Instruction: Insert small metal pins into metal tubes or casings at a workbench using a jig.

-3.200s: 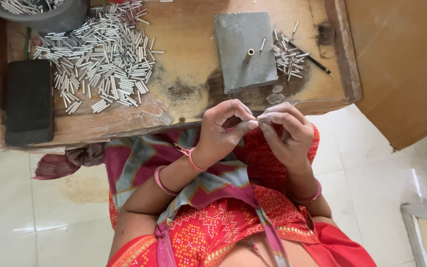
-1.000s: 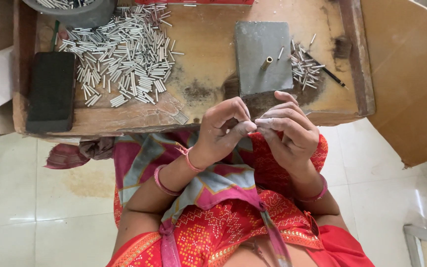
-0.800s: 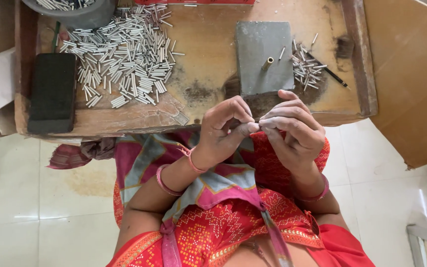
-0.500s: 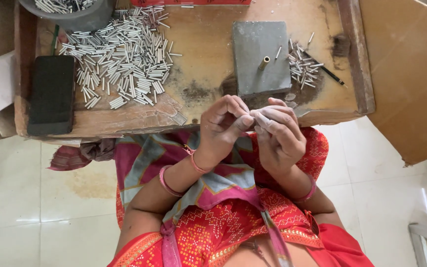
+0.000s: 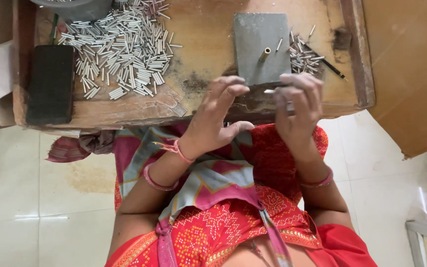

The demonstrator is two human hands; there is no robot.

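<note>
Seen from above, a person sits at a low, worn wooden work table [image 5: 208,29]. The right hand [image 5: 297,106] pinches a thin, short silver metal tube [image 5: 270,91] between its fingertips, just in front of a flat grey square metal block [image 5: 260,32] that carries 1 upright brass peg [image 5: 265,54]. The left hand [image 5: 218,118] is spread open beside it, holding nothing. A large heap of silver metal tubes [image 5: 124,47] lies at the table's left, a smaller pile [image 5: 303,54] right of the block. A black rectangular pad [image 5: 50,84] sits at far left.
</note>
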